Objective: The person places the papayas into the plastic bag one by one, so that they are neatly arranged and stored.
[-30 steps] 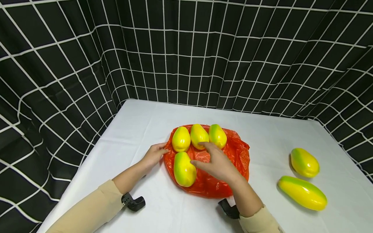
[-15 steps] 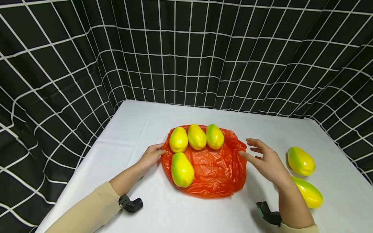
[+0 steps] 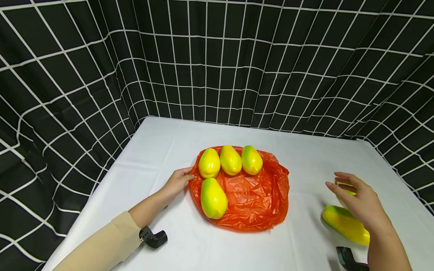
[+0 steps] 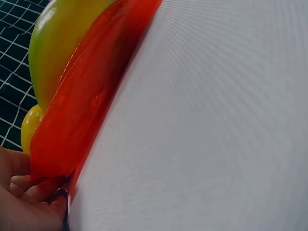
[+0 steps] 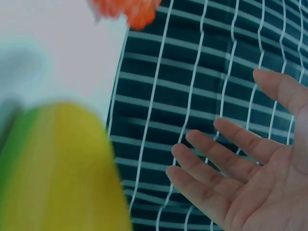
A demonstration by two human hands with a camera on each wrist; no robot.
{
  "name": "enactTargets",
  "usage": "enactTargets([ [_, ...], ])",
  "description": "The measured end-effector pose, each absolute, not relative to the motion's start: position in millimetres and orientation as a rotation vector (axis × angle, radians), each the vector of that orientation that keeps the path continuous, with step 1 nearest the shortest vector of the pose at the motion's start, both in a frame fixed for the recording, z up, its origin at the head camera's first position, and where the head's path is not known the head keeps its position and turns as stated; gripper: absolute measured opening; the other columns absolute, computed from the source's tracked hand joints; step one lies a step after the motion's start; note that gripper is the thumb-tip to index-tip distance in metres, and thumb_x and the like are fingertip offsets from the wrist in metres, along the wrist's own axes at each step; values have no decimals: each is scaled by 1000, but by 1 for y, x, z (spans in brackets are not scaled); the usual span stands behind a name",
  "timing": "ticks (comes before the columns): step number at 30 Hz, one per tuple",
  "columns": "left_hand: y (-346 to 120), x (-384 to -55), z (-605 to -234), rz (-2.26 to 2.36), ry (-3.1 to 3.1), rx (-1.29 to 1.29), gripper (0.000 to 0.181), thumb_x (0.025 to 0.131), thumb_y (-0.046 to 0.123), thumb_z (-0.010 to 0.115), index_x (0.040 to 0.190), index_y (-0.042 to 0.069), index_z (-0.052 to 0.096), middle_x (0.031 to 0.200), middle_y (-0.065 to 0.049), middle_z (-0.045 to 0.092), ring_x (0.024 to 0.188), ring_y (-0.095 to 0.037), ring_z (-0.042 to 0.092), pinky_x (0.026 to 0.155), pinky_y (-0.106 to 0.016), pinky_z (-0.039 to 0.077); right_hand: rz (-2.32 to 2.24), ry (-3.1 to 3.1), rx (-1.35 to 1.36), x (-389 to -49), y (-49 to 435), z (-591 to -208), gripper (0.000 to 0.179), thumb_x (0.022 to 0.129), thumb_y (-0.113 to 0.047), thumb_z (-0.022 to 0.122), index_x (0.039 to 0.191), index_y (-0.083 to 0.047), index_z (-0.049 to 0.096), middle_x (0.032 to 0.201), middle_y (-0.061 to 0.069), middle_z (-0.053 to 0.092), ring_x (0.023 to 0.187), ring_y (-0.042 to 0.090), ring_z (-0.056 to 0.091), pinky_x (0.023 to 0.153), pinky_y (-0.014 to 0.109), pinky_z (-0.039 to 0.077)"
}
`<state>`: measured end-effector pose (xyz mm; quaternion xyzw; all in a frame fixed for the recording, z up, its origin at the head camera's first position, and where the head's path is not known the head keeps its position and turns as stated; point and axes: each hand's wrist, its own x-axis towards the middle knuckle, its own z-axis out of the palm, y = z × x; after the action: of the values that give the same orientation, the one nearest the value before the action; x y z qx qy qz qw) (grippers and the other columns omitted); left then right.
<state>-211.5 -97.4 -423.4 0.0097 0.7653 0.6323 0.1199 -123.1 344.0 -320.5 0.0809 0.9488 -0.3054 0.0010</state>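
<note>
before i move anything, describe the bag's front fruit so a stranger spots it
On the white table, find the red plastic bag. Along its far side runs a row of three fruits; the fruit you want lies at the near left, the bag's only fruit outside that row.

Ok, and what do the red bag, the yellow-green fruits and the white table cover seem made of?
Red bag: probably thin plastic film, glossy, judging by its crinkles and sharp highlights.
Yellow-green fruits: hard to settle; smooth, shiny skin with bright reflections suggests moulded plastic imitations, but real fruit is possible.
White table cover: likely fabric, matte, with soft creases.
</note>
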Motion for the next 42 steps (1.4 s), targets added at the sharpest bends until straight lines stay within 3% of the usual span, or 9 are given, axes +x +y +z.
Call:
enactTargets([
  [3,-97,-211,-423,1851,2230,29,43,91,5,44,133,-6,46,138,-19,48,130,-29,43,110,-41,35,-912,2984,380,-117,363,-325,75,91,-51,47,142,2,30,138,31,36,118,49,37,87,61,41],
  [9,-96,-211,-423,1847,2233,34,43,91,5,45,133,-6,46,137,-19,49,130,-29,44,110,-41,36,-906,2878,620,-109,389,-333,80,92,-54,42,143,5,24,140,35,27,120,52,29,90,65,41],
  [11,-96,-211,-423,1845,2237,34,43,91,5,45,133,-6,46,137,-19,49,129,-29,44,110,-41,36,-930,2850,605,-105,396,-336,78,94,-51,40,142,8,23,141,38,24,121,55,26,90,71,34],
  [24,-97,-209,-421,1850,2234,41,42,92,5,44,133,-6,45,137,-20,49,129,-29,44,109,-41,36,-894,2579,642,-95,425,-362,90,90,-63,36,144,7,18,145,36,15,121,52,26,92,66,37],
  [31,-97,-207,-420,1851,2240,60,42,92,5,43,132,-8,46,136,-21,49,127,-29,46,108,-40,38,-805,2541,650,-94,427,-373,100,84,-69,40,142,10,18,140,39,17,111,50,36,82,50,49],
  [38,-96,-208,-421,1848,2239,38,43,92,5,43,133,-8,44,138,-21,47,129,-30,44,109,-41,37,-783,2520,741,-90,423,-375,102,83,-71,39,141,10,17,136,41,18,112,52,32,83,55,46],
  [42,-96,-208,-421,1855,2233,30,43,92,5,43,133,-7,45,137,-20,48,129,-30,44,109,-40,37,-777,2497,828,-86,417,-375,99,84,-71,37,136,12,22,127,41,29,104,46,38,77,48,48],
])
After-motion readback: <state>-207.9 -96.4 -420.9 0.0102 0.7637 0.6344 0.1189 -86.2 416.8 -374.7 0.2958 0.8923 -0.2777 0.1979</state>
